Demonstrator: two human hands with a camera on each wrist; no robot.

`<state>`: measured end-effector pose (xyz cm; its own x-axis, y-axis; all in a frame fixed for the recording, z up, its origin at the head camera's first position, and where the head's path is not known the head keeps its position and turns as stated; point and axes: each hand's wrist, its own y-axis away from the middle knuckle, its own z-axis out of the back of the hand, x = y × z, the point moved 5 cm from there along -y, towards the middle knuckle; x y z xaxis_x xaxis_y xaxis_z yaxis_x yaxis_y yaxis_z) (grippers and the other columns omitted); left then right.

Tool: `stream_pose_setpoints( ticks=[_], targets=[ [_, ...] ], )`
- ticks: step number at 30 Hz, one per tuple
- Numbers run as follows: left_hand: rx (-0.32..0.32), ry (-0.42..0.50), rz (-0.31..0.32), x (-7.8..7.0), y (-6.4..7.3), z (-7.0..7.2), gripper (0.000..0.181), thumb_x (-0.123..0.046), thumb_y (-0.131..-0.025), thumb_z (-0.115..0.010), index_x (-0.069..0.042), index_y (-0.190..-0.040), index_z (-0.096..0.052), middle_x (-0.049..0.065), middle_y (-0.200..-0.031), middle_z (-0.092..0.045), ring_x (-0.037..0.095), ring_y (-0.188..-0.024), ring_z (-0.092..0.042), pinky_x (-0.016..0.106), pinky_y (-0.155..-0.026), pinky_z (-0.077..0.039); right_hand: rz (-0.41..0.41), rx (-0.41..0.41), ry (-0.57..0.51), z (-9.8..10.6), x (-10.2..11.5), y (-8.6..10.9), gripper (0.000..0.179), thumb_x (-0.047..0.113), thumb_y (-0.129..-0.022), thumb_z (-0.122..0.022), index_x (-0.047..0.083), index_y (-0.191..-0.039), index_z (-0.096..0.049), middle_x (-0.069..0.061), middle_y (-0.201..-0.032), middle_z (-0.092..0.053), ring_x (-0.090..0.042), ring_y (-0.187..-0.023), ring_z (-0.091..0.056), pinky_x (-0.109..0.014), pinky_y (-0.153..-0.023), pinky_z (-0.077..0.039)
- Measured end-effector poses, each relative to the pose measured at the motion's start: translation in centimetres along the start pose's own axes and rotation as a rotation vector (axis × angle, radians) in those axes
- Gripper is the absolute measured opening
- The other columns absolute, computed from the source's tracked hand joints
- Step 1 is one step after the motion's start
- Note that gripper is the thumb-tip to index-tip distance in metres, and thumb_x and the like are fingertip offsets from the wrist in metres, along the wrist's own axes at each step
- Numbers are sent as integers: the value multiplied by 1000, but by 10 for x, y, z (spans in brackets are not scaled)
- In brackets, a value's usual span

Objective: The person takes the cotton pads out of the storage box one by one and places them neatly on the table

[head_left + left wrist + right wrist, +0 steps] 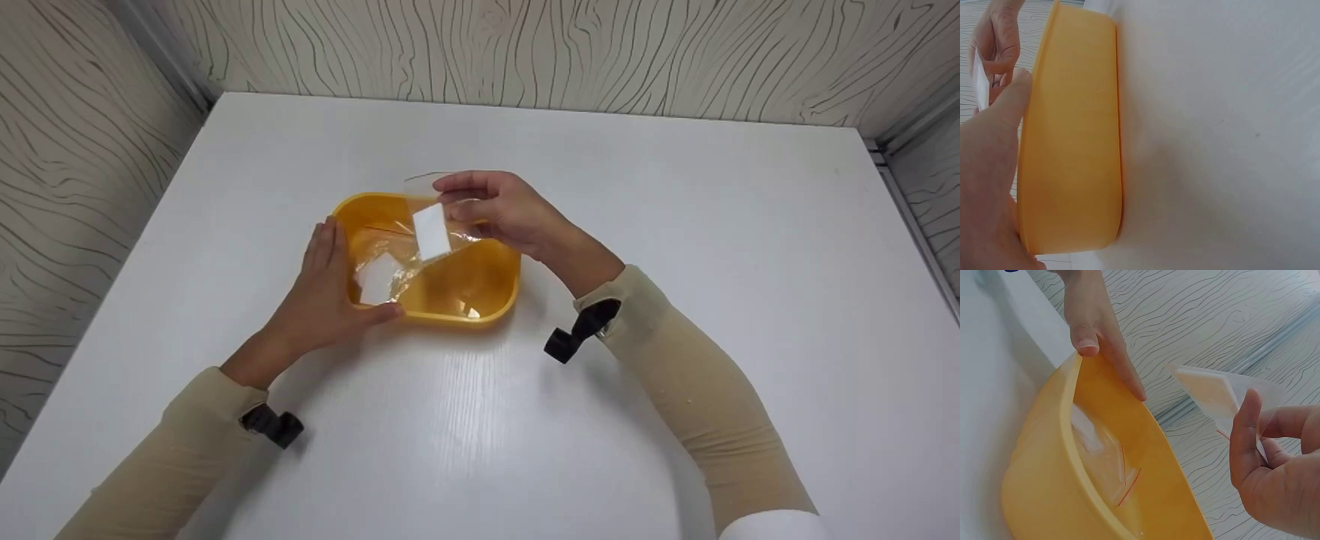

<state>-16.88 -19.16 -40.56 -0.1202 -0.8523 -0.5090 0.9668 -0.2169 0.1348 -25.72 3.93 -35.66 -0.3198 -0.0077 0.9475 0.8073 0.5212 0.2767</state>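
A yellow plastic tub (491,319) stands on the table. My left hand (319,300) grips its left end, the thumb on the front rim and the fingers along the left side. Above the tub, my right hand (506,210) pinches a small clear zip bag (1216,391) with a flat white piece (431,232) inside. Thumb and fingertips hold the bag by one side, clear of the tub in the right wrist view. More clear zip bags (1112,455) lie in the tub, with red seal lines and a white piece showing. Their exact number is hard to tell.
The white table (712,225) extends around the tub on all sides. Wood-grain patterned panels (525,52) rise behind it and at both sides. A small black camera (570,341) sticks out from the right wrist, another (277,426) from the left.
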Motion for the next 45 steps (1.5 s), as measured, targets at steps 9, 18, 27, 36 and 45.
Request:
stream_pose_setpoints(
  ticks=[9, 18, 27, 36, 45],
  targets=[
    [-10, 15, -11, 0, -1, 0, 138, -74, -79, -70, 6, -157, 11, 24, -166, 17, 37, -154, 16, 57, -123, -9, 9, 5, -40, 9, 1, 7, 37, -6, -97, -62, -2, -134, -60, -10, -119, -63, -19, -91, -59, -19, -73, -54],
    [-9, 8, -14, -1, -1, 1, 138, -73, -80, -71, 7, -157, 10, 25, -166, 17, 36, -154, 17, 56, -123, -9, 4, -10, -34, 16, 0, 12, 37, -4, -97, -62, 0, -133, -62, -11, -121, -62, -18, -92, -60, -20, -74, -55],
    [-11, 8, -9, 0, 0, 0, 138, -73, -79, -71, 7, -157, 11, 25, -166, 16, 37, -154, 16, 57, -123, -11, 31, 8, -46, 20, -1, 20, 41, -4, -97, -62, -3, -137, -58, -10, -122, -62, -17, -92, -61, -19, -74, -55],
    [-1, 1, -4, 0, 0, 0, 139, -74, -79, -71, 6, -157, 13, 23, -166, 18, 36, -154, 17, 56, -123, -10, 47, 16, -96, 29, -2, 26, 46, -7, -96, -60, -10, -141, -50, -11, -119, -61, -16, -86, -58, -16, -64, -49],
    [-1, 2, 3, 0, 1, 0, 139, -73, -79, -71, 6, -157, 13, 23, -166, 19, 36, -154, 17, 57, -123, -11, 42, -10, -68, 39, -2, 32, 45, -8, -96, -61, -8, -140, -52, -10, -119, -61, -15, -88, -60, -17, -69, -54]
  ],
)
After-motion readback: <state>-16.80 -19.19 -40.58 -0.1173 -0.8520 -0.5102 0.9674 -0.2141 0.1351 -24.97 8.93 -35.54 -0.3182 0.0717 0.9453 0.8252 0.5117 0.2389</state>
